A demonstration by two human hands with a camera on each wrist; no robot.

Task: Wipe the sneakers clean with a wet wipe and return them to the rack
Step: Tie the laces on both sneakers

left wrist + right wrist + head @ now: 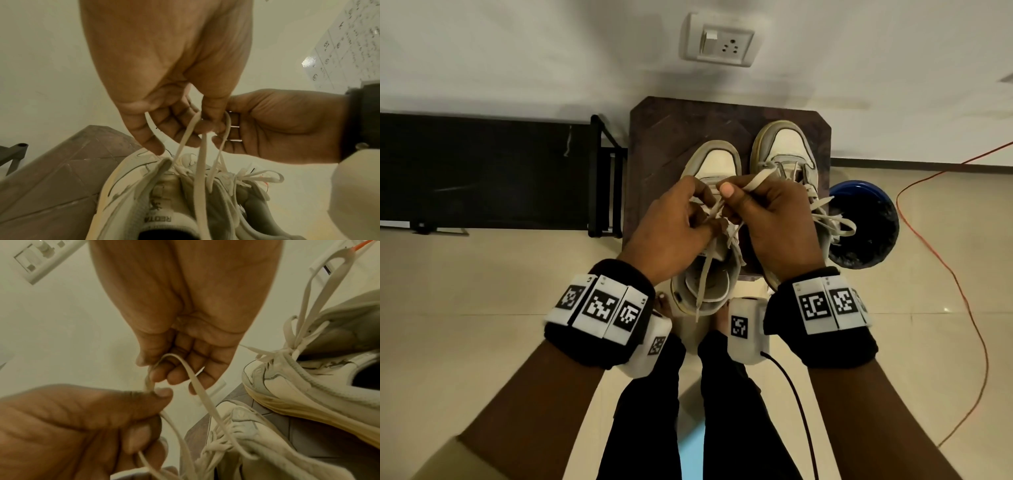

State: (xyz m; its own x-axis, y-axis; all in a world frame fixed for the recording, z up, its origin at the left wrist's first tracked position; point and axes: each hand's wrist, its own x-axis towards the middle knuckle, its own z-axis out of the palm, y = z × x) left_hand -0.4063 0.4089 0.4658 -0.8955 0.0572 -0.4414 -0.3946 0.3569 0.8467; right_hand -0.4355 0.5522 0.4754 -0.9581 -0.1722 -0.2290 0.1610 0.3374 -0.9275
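Note:
Two worn white and grey sneakers stand side by side on a dark brown stool [664, 137], toes toward the wall. My hands meet over the left sneaker [717, 164]. My left hand [700, 205] pinches one strand of its flat white lace [200, 162], and my right hand [732, 198] pinches a loop of the same lace [195, 382] between thumb and fingers. The right sneaker [784, 144] has its laces tied in a loose bow. No wet wipe shows in any view.
A black metal rack [602, 178] stands against the wall left of the stool. To the right, on the tiled floor, sit a blue-rimmed bin [863, 226] and an orange cable [962, 291]. A wall socket [717, 39] is above. My legs stand below.

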